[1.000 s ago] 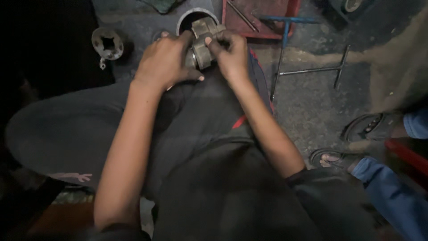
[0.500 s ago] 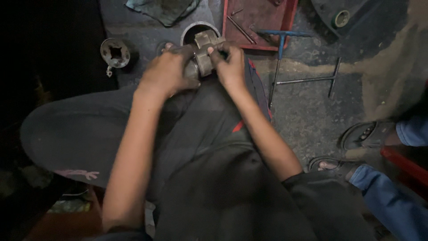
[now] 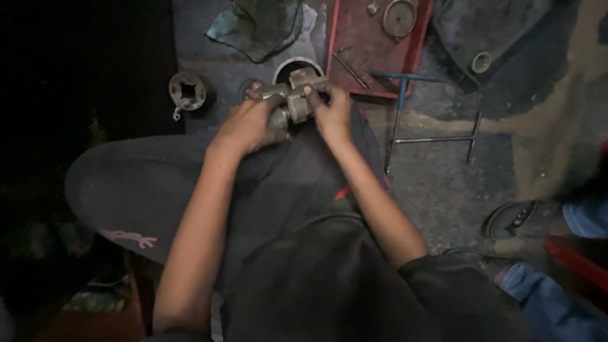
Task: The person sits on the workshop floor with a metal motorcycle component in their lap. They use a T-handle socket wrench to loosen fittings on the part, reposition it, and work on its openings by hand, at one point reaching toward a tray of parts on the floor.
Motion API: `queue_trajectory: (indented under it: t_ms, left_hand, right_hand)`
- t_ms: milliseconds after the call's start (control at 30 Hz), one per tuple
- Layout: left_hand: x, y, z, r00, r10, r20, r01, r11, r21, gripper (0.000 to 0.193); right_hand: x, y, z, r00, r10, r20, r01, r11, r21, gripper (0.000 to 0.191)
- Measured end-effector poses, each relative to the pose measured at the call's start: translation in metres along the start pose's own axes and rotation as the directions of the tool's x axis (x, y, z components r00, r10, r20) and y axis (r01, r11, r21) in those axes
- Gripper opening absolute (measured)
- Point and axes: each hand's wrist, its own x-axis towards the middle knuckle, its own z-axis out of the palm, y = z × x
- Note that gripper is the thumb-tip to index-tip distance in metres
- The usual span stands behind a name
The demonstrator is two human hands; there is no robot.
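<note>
Metal part (image 3: 296, 100): blocky, grimy grey casting with a rounded barrel, held over the person's knees, just above the dark trousers.
Left hand (image 3: 248, 126): fingers wrapped closed around the part's rounded end.
Right hand (image 3: 330, 111): fingertips clamped on the blocky end.
Behind: round cup (image 3: 292, 66), flat red tray (image 3: 373, 50).
Floor (image 3: 437, 183): gritty, with thin T-handled wrenches (image 3: 437, 138).
</note>
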Motion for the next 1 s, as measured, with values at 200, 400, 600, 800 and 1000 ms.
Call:
queue_trajectory:
  t_ms: [200,400,600,800,1000]
  left_hand:
    - [0.000,0.000,0.008,0.989,0.121,-0.088,-0.110,0.987,0.116,0.086]
    - [0.013,-0.017,0.026,0.996,0.074,-0.048,-0.067,0.988,0.136,0.090]
    - [0.051,-0.037,0.053,0.976,0.210,-0.052,-0.179,0.918,0.353,0.082]
    - [0.066,-0.036,0.040,0.988,0.130,-0.085,-0.105,0.961,0.255,0.095]
    - [0.073,-0.037,0.033,0.944,0.295,-0.150,-0.285,0.955,0.085,0.082]
  right_hand:
    - [-0.003,-0.001,-0.001,0.995,-0.093,0.040,0.095,0.994,-0.047,0.031]
    - [0.022,0.026,-0.008,0.910,0.256,0.326,-0.294,0.953,0.075,0.033]
    - [0.022,0.019,-0.009,0.931,-0.342,0.128,0.364,0.899,-0.241,0.067]
    - [0.042,-0.029,0.000,0.979,-0.012,0.205,0.115,0.860,-0.497,0.063]
    - [0.063,-0.017,0.004,0.992,0.031,0.119,0.018,0.922,-0.388,0.044]
